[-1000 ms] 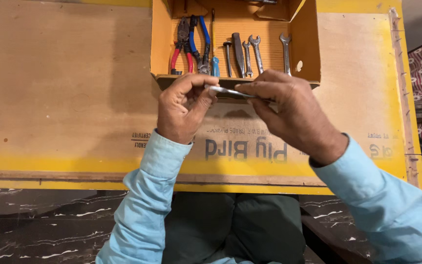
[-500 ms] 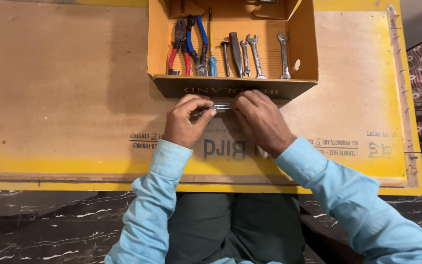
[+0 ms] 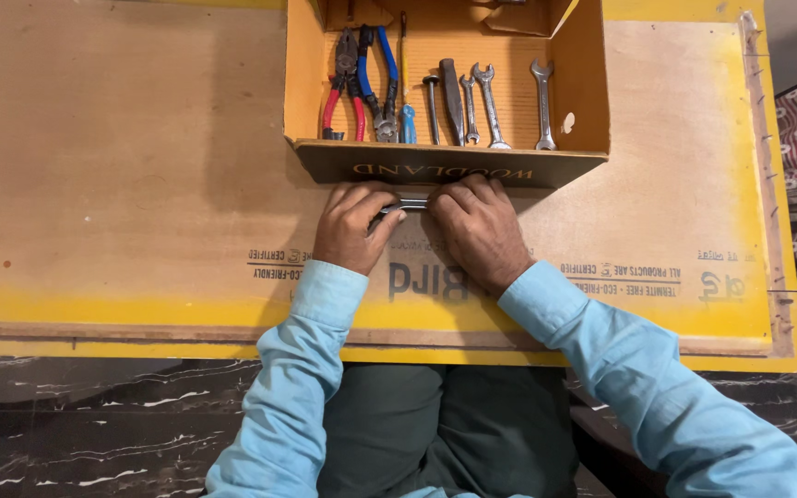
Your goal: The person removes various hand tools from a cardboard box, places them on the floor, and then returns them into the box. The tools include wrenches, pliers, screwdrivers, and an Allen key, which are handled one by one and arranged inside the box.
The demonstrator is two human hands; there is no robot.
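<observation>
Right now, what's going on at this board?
A person in light blue sleeves holds a slim metal tool between both hands, the left hand and right hand pinching its ends. The hands rest on the plywood board, right in front of an open cardboard box. Inside the box lie pliers, spanners and other hand tools side by side.

orange-yellow cardboard box (image 3: 588,83), grey steel spanners (image 3: 489,103), red-handled pliers (image 3: 343,88), blue-handled pliers (image 3: 382,78). tan plywood board (image 3: 122,157) with yellow border. light blue sleeves (image 3: 311,369), dark green trousers (image 3: 435,433), black white-veined marble floor (image 3: 76,433).
</observation>
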